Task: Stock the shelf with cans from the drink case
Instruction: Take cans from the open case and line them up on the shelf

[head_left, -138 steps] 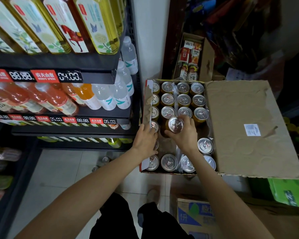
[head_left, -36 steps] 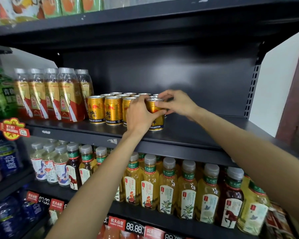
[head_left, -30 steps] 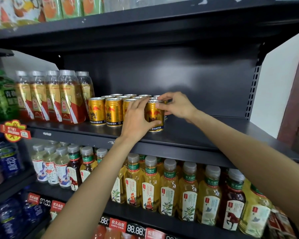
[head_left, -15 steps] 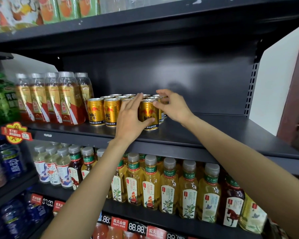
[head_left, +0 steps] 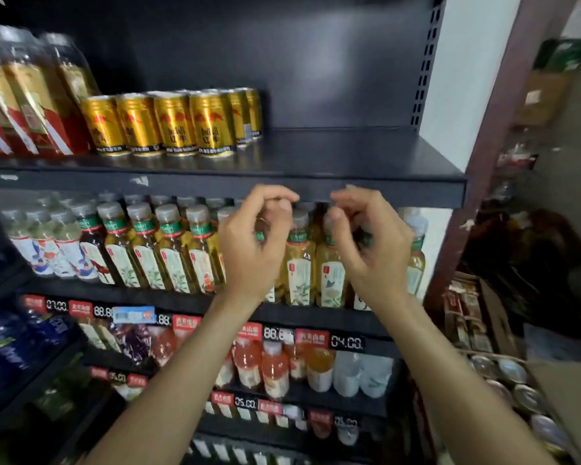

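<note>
Cans (head_left: 175,124) left on shelf (head_left: 349,156); hands (head_left: 316,243) before lower bottles (head_left: 168,250); case (head_left: 517,391), seemingly, lower right.

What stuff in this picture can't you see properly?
- Bottles behind the left hand and right hand, head view: the hands cover their labels.
- Gold cans, head view: the front row hides the back ones, so no full count.
- Drink case, head view: cut off by the right and bottom edges, blurred.
- Red-label bottles, head view: cut by the left edge.
- Price tags, head view: motion blur, mostly unreadable.
</note>
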Motion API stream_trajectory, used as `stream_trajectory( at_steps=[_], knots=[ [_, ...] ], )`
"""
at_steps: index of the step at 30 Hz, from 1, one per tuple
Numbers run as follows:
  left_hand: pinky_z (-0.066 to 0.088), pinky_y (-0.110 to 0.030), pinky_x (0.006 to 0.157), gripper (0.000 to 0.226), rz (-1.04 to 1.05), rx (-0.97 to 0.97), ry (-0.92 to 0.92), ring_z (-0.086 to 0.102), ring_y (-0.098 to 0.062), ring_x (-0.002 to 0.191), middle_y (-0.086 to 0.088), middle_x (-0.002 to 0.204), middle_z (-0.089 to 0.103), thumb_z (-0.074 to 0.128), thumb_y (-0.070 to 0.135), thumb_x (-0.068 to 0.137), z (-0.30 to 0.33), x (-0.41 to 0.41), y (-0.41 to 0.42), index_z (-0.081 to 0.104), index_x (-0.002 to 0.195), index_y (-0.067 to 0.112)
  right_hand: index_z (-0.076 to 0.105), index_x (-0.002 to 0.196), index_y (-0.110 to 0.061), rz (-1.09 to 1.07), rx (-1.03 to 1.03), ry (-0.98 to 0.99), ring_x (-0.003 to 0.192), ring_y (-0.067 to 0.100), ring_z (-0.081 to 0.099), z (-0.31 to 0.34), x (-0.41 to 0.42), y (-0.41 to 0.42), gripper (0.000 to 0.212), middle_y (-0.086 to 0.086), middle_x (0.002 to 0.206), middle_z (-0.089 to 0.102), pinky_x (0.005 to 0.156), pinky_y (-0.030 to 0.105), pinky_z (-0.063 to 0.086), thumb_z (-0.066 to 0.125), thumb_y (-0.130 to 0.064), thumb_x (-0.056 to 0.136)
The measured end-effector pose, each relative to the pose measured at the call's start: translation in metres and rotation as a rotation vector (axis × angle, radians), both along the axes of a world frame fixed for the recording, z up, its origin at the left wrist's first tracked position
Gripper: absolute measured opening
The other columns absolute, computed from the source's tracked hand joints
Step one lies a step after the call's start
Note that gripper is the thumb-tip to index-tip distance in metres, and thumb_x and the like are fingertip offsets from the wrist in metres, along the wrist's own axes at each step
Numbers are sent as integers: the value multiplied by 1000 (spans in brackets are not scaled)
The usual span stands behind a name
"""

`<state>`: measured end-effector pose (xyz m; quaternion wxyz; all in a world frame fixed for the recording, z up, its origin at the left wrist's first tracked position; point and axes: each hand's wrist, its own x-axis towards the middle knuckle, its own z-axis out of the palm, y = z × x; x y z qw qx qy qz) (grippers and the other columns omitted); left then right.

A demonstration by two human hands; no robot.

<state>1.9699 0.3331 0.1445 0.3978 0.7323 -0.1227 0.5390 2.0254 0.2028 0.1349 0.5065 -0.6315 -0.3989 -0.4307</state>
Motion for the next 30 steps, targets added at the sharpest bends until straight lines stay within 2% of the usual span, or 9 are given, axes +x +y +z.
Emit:
stream_trajectory(
  at_steps=[4, 8, 13, 16, 18, 21, 24, 27, 30],
  knots=[
    [46, -17, 69, 18, -287, -11, 456, 64, -1, 78, 17, 77, 65, 48, 29, 91, -59, -15, -47, 63, 99, 24, 65, 97, -5, 38, -354, 124, 78, 17, 61, -71, -12, -70, 15, 5, 90, 67, 67, 33, 50, 55, -12, 90],
    [50, -21, 78, 17, -291, -64, 639, 65, -4, 86, 14, 87, 68, 51, 33, 90, -133, -22, -92, 63, 102, 27, 65, 102, -12, 61, -655, 451, 82, 17, 62, -147, -19, -143, 17, 0, 93, 67, 66, 40, 52, 54, -19, 90],
    [51, -25, 81, 16, -211, -59, 859, 61, 1, 88, 13, 95, 66, 59, 17, 88, -220, -23, -148, 62, 102, 24, 65, 100, -13, -6, -789, 748, 81, 22, 64, -223, -24, -229, 13, 1, 91, 68, 66, 33, 47, 58, -15, 88],
    [50, -27, 84, 23, -170, 6, 996, 62, -5, 92, 11, 96, 65, 63, 13, 85, -262, -14, -180, 61, 103, 27, 66, 105, -15, -133, -797, 943, 87, 23, 66, -267, -18, -276, 21, 4, 96, 71, 71, 38, 52, 63, -10, 85],
    [46, -22, 84, 25, -148, 91, 1070, 58, -9, 100, 10, 103, 63, 65, 17, 84, -284, -5, -200, 61, 108, 24, 64, 109, -17, -214, -809, 1032, 91, 25, 65, -291, -9, -301, 27, 4, 101, 70, 73, 39, 52, 64, -12, 83],
    [42, -28, 89, 33, -104, 256, 1138, 52, -15, 110, 4, 115, 60, 66, 26, 84, -310, 14, -230, 58, 116, 20, 61, 115, -15, -276, -837, 1069, 96, 29, 62, -318, 12, -322, 34, 10, 107, 67, 76, 37, 52, 64, -12, 82],
    [34, -32, 94, 42, -90, 462, 1147, 45, -20, 120, 2, 125, 56, 65, 31, 83, -329, 37, -261, 55, 122, 19, 56, 124, -10, -293, -899, 1057, 106, 32, 56, -339, 38, -327, 43, 15, 119, 60, 81, 34, 45, 64, -11, 81],
    [24, -35, 104, 55, -38, 681, 1236, 32, -18, 131, 5, 138, 44, 63, 41, 83, -349, 53, -281, 45, 132, 23, 50, 130, -6, -314, -1009, 999, 118, 37, 47, -361, 64, -321, 54, 17, 128, 54, 100, 42, 36, 64, -11, 78],
    [21, -38, 107, 66, 63, 906, 1309, 26, -20, 133, 2, 143, 36, 62, 46, 80, -367, 61, -285, 38, 137, 21, 45, 132, -8, -366, -1112, 916, 128, 39, 39, -376, 83, -312, 62, 14, 136, 49, 105, 46, 30, 68, -21, 77]
  ],
)
